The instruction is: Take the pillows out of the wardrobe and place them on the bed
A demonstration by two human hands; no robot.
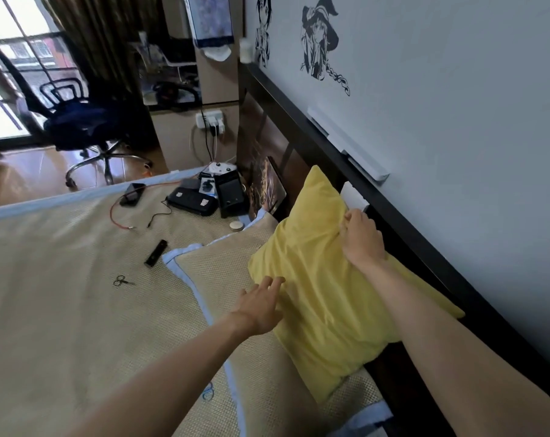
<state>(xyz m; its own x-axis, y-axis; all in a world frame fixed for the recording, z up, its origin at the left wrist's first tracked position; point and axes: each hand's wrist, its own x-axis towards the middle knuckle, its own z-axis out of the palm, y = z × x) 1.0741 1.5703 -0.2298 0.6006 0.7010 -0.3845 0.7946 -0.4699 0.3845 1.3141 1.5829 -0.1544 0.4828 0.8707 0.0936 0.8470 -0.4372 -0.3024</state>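
Observation:
A yellow pillow [317, 279] leans against the dark headboard [403, 222] on top of a flat beige pillow with a blue border [223, 279]. Both lie on the bed [62, 294], which has a beige mat. My right hand [362, 238] pinches the yellow pillow's fabric near its upper right edge. Fingers spread, my left hand [261, 305] is flat at the pillow's lower left edge, touching it or just short of it. The wardrobe is out of view.
Loose items lie on the bed's far side: a phone [133, 193], red and black cables [134, 216], black cases [210, 197], a small black device [156, 253], scissors [121, 281], a round tin [236, 226]. An office chair [78, 124] stands beyond the bed.

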